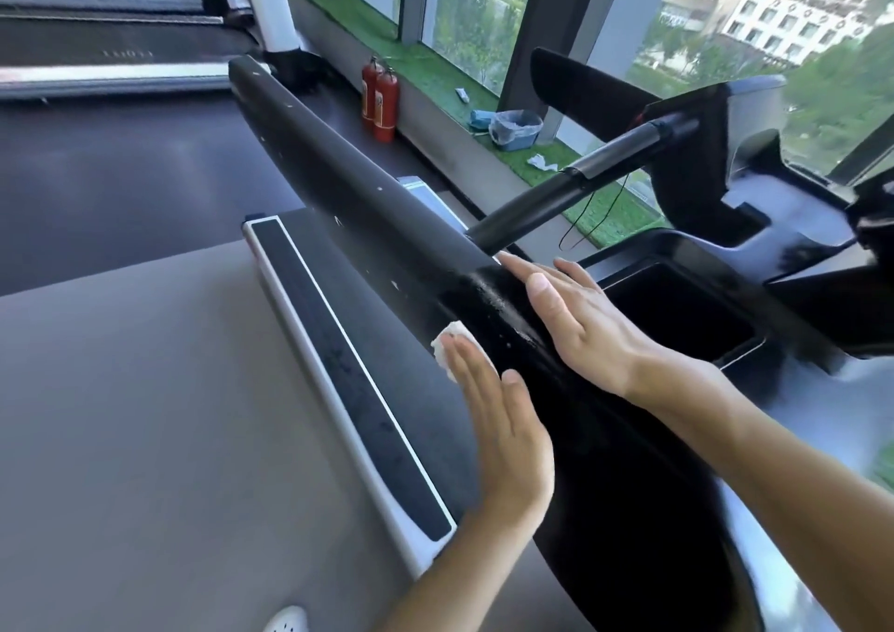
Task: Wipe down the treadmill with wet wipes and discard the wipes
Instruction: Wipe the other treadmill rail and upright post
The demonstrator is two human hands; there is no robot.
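Note:
A long black treadmill side arm runs from the upper left down to the lower right. My left hand lies flat with straight fingers against its left side, pressing a white wet wipe that peeks out beyond the fingertips. My right hand rests flat and open across the top of the same arm, a little further up. The surface between the hands shines wet. A black handlebar branches off toward the console.
The grey treadmill belt and its black-and-silver side rail lie to the left. On the green window ledge sit a small lined bin and a crumpled white wipe. Two red fire extinguishers stand on the floor.

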